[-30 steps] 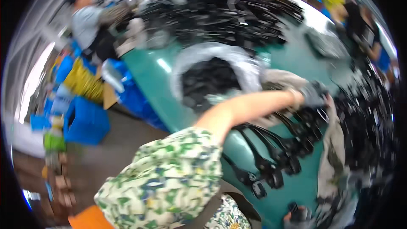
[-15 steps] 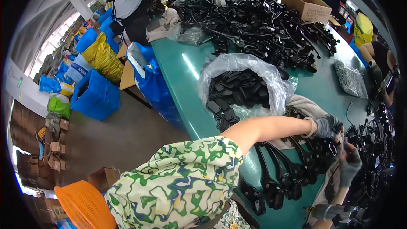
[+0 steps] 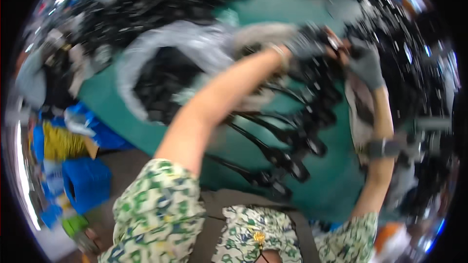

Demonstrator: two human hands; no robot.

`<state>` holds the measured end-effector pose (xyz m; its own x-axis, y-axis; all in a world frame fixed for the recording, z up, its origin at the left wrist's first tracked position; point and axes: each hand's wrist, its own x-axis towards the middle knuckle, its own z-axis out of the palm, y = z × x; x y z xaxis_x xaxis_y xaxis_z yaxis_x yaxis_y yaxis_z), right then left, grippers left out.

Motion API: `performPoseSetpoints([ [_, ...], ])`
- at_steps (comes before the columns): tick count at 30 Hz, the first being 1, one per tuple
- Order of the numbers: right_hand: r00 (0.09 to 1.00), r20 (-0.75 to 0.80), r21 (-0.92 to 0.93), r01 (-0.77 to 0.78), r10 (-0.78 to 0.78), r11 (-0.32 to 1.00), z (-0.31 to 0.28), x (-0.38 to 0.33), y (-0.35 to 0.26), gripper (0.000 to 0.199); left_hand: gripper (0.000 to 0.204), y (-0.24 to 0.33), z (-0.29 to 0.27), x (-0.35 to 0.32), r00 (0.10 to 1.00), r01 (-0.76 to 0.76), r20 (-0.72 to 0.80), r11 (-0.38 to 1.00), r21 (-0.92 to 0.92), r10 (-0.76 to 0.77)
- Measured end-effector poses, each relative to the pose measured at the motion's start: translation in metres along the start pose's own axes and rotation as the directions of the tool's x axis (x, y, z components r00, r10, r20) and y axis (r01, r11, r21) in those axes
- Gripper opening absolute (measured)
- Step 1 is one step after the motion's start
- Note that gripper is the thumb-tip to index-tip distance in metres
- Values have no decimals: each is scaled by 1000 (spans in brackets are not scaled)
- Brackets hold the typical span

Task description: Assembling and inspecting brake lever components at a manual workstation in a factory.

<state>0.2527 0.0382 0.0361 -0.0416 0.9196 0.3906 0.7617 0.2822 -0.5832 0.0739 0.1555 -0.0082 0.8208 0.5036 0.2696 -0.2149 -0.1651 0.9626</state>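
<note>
Right of the plastic bag (image 3: 209, 38), gloved left hand (image 3: 308, 44) and right hand (image 3: 364, 63) were curled close together; couldn't tell grip through blur. Black levers (image 3: 294, 167) lay nearer-right of the bag. Careful work likely needed steady, braced hands.

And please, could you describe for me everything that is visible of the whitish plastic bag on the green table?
The bag looks like thin, translucent whitish plastic, with a loose, crumpled rim spread around a wide, open mouth. It rests on the green table, left of the hands. Inside it is a dark mass of black pieces, too blurred to tell apart. The left forearm passes in front of its lower right side; I cannot tell if they touch.
</note>
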Motion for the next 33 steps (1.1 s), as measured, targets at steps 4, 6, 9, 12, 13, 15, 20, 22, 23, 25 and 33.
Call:
performPoseSetpoints([
  [4,987,-38,45,-153,155,987,-7,-15,15,20,42,-20,9,17,991,-126,62,979,159,117],
  [6,989,-54,16,-139,140,990,-12,-19,19,20,41,-24,18,26,995,-76,68,993,88,70],
  [9,997,-19,-19,-71,71,997,-12,-24,18,19,38,-7,24,20,998,9,59,998,57,-12],
  [12,998,17,-61,59,-58,996,-13,-22,17,19,29,-2,23,8,997,-71,35,986,149,66],
  [13,997,-21,-29,69,-69,997,-8,-24,14,20,26,-6,20,14,998,-57,8,990,126,56],
  [15,993,-31,3,-118,118,993,-7,-31,1,21,22,7,30,2,999,-36,-5,994,101,37],
  [20,937,-209,259,-222,279,940,-14,-69,-16,22,26,8,37,1,999,30,-44,949,314,-17],
  [22,880,-427,38,-213,208,976,-49,-100,-57,23,27,10,36,5,998,36,-62,938,345,-16],
  [23,849,-445,40,-300,286,953,-61,-130,-57,22,28,15,35,7,997,64,-60,923,378,-44],
  [25,588,-403,734,-251,702,631,-73,-219,-56,23,28,31,34,3,991,130,-78,891,435,-106],
  [33,928,-297,-734,-372,224,568,-34,-350,-102,28,20,19,24,-16,793,-394,-47,571,721,607],
])
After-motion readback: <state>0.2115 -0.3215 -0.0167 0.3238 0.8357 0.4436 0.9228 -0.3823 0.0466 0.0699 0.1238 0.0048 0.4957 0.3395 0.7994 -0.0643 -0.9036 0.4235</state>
